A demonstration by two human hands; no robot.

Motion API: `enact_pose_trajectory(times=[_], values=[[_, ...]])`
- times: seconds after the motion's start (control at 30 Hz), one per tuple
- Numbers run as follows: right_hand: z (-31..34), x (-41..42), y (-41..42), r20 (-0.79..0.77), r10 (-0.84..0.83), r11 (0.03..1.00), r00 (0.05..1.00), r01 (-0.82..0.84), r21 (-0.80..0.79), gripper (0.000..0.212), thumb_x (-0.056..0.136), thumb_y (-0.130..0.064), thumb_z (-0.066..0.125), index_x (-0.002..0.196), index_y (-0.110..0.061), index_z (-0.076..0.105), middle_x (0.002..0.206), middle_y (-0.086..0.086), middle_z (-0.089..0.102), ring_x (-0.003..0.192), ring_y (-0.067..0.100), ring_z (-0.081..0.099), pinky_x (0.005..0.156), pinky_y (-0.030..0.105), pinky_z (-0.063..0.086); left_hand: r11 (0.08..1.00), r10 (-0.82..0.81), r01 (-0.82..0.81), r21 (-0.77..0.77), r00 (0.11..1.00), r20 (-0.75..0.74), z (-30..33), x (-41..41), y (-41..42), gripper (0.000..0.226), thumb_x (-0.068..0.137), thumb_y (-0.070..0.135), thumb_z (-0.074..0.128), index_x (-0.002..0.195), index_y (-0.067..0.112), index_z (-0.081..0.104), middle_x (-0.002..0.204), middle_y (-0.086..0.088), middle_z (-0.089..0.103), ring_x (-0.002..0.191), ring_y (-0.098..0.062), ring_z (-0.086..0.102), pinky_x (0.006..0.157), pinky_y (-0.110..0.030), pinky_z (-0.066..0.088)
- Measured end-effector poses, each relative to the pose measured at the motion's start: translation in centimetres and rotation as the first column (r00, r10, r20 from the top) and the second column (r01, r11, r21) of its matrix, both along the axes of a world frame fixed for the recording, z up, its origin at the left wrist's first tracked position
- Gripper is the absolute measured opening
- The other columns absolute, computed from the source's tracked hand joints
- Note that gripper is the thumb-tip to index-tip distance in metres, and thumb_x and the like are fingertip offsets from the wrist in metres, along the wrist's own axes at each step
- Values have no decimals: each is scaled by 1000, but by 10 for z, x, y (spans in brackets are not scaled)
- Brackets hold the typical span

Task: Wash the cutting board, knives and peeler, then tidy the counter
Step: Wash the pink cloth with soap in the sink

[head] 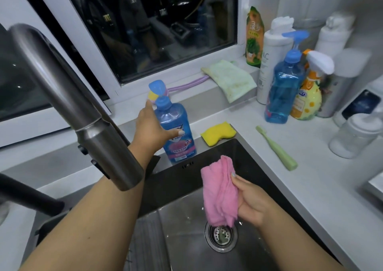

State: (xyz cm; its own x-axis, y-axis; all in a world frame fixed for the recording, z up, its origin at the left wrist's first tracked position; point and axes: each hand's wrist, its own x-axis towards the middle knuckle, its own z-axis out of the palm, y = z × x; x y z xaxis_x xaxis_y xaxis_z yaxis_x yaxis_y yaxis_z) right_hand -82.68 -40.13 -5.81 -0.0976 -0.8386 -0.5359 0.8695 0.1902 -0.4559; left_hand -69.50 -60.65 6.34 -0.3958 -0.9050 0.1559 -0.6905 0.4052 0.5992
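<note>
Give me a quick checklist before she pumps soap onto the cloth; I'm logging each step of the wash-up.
1. Right hand grips pink cloth: ok.
2. Left hand on the soap bottle by the sink: ok.
3. Finger on the pump head: cannot tell.
4. Cloth under the pump's nozzle: not ok, it hangs over the drain.
5. Faucet running: cannot tell.

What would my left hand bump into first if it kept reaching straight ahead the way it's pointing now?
Most likely the blue pump bottle behind the sink: your left hand is already at its side, thumb across the front, forefinger up near the pump head. Whether the palm already touches is unclear.
</note>
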Motion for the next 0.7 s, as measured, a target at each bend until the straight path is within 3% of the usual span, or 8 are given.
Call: enact_pose_trajectory(times=[0.07, 0.17, 0.23, 0.33, 0.43, 0.53, 0.6, 0.7], values=[[3, 0, 1, 44, -30, 999, 999, 31, -31, 35, 94, -21, 48, 125, -8, 59, 111, 19, 68, 96, 28, 67, 87, 44, 50, 988, 100, -88, -127, 991, 90, 2, 4, 17, 107, 68, 40, 84, 149, 10, 21, 143, -10, 38, 133, -26, 34, 108, -39, 34], [8, -2, 3, 62, -80, 996, 995, 83, -37, 36, 97, -24, 44, 127, -9, 58, 113, 18, 67, 102, 29, 64, 94, 47, 46, 889, 81, -108, -444, 994, -80, -2, 16, 57, 69, 79, 27, 76, 135, 4, 43, 131, -14, 48, 123, -23, 38, 103, -31, 31], [13, -6, 6, 46, -112, 992, 993, 115, -56, 36, 98, -24, 43, 128, -9, 57, 115, 18, 66, 105, 29, 62, 97, 47, 46, 849, 5, -86, -521, 988, -155, -12, 23, 84, 47, 80, 16, 70, 121, 2, 52, 117, -14, 53, 111, -22, 43, 95, -22, 29], [23, -19, 14, 1, -171, 982, 985, 171, -78, 33, 99, -24, 41, 123, -9, 59, 103, 15, 71, 91, 24, 69, 85, 43, 54, 945, 2, -55, -322, 987, -163, -37, 31, 116, 40, 82, 12, 69, 120, 7, 54, 121, -10, 51, 114, -20, 43, 94, -13, 25], [35, -33, 27, -18, -228, 971, 974, 226, -73, 31, 99, -25, 42, 116, -9, 62, 96, 13, 72, 88, 24, 69, 88, 43, 51, 961, -60, 18, -275, 988, -144, -60, 37, 142, 35, 82, 9, 68, 115, 7, 57, 117, -7, 51, 111, -19, 49, 97, -23, 36], [43, -44, 46, -37, -290, 957, 956, 288, -42, 37, 100, -25, 41, 91, -8, 72, 88, 13, 73, 79, 24, 71, 85, 43, 51, 983, -100, 75, -166, 985, -141, -78, 38, 168, 32, 82, 8, 68, 113, 11, 60, 116, -2, 50, 105, -13, 51, 94, -29, 44], [47, -46, 61, -25, -308, 951, 951, 307, -23, 39, 99, -28, 42, 91, -8, 74, 95, 14, 72, 92, 26, 68, 88, 44, 50, 984, -168, 158, -82, 975, -145, -90, 38, 188, 31, 82, 7, 66, 112, 13, 60, 115, 2, 47, 101, -8, 51, 92, -20, 41], [47, -45, 85, 32, -343, 939, 939, 344, 0, 41, 97, -38, 43, 119, -9, 63, 118, 15, 65, 117, 29, 56, 103, 48, 40, 967, -239, 250, 55, 958, -160, -103, 40, 215, 24, 88, 11, 61, 111, 16, 58, 111, 6, 45, 94, 1, 52, 80, -5, 38]])
